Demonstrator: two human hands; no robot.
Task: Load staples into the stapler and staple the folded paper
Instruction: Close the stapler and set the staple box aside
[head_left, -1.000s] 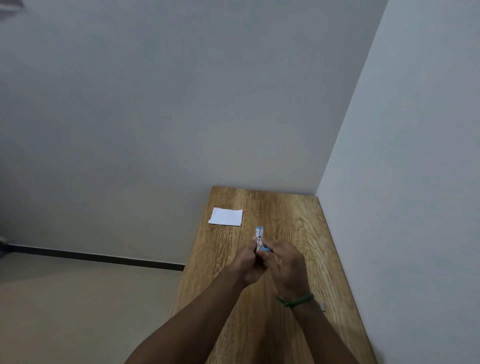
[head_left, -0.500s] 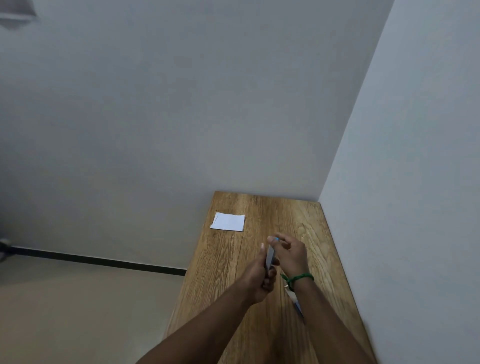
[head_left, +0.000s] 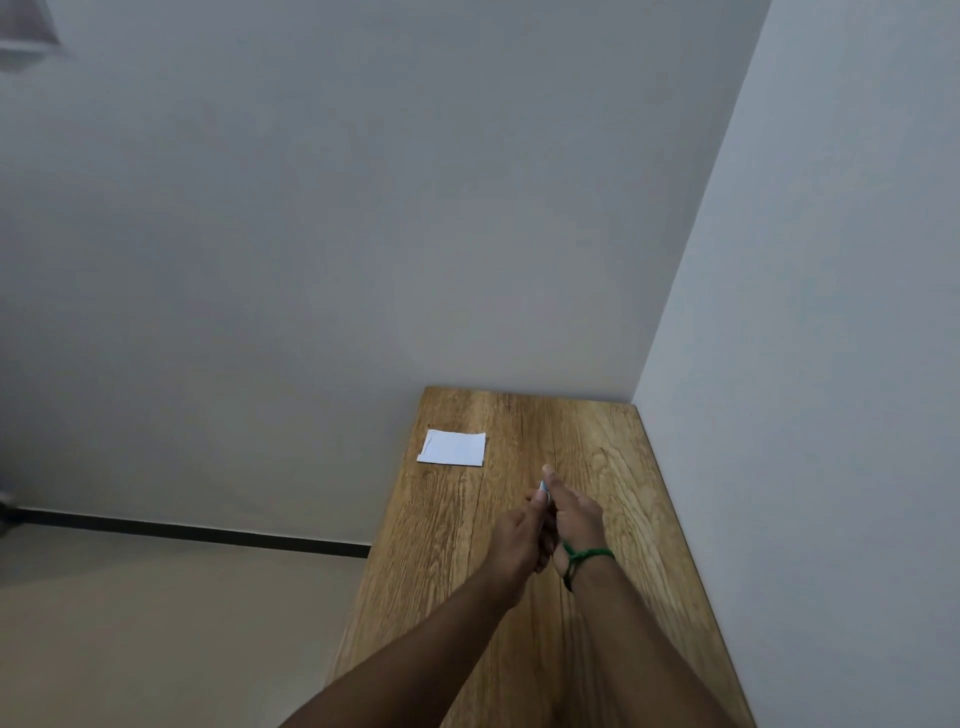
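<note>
Count: one folded paper (head_left: 452, 447), one stapler (head_left: 543, 486), two hands, one wooden table (head_left: 613, 467).
Paper: lies flat by the table's far left edge, long side running left to right, well apart from the hands.
Left hand (head_left: 514, 540): fingers curled round the stapler, thumb up by its tip.
Stapler: held over mid-table between both hands. Only a tiny light-blue tip peeks out, aimed away toward the back wall (head_left: 363, 208). The rest is buried, so its long axis can't really be told.
Right hand (head_left: 576, 517): wrapped on the stapler too, pressed against the left one, forefinger reaching over the tip.
Extras: green thread bracelet (head_left: 584, 557) on the right wrist, side wall (head_left: 831, 364) along the table's right edge, floor (head_left: 156, 623) off to the left.
In the way: just the hands themselves, hiding the stapler.
</note>
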